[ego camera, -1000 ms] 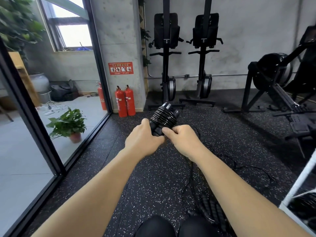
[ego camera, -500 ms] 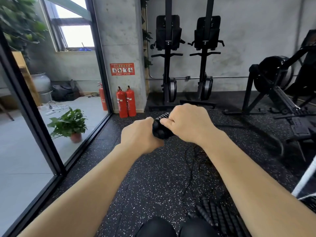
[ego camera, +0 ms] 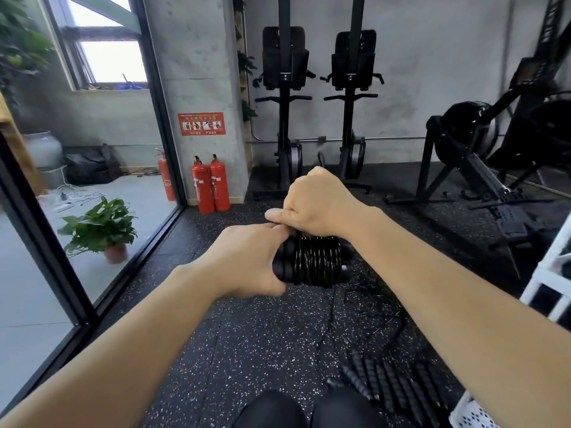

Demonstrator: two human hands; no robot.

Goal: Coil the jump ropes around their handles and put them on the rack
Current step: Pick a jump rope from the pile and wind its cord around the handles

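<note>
My left hand [ego camera: 247, 261] grips one end of a pair of black jump rope handles [ego camera: 312, 261], held sideways and wound with many turns of thin black rope. My right hand [ego camera: 315, 205] is above the bundle, fingers curled around the rope's free strand, thumb pointing left. The loose rope [ego camera: 330, 322] trails from the bundle down to the floor. More black ropes with ribbed handles [ego camera: 392, 384] lie on the floor at lower right. A white rack frame [ego camera: 547, 273] shows at the right edge.
Speckled black rubber floor [ego camera: 247, 341] lies below. A glass partition [ego camera: 77, 242] runs along the left, with a potted plant [ego camera: 102, 227] behind it. Red fire extinguishers [ego camera: 210, 186] stand by the pillar. Exercise machines [ego camera: 472, 156] line the back wall and right side.
The handle bundle has turned sideways and come lower. My right hand has risen above it, drawing the rope strand up over the coil. The view has shifted slightly.
</note>
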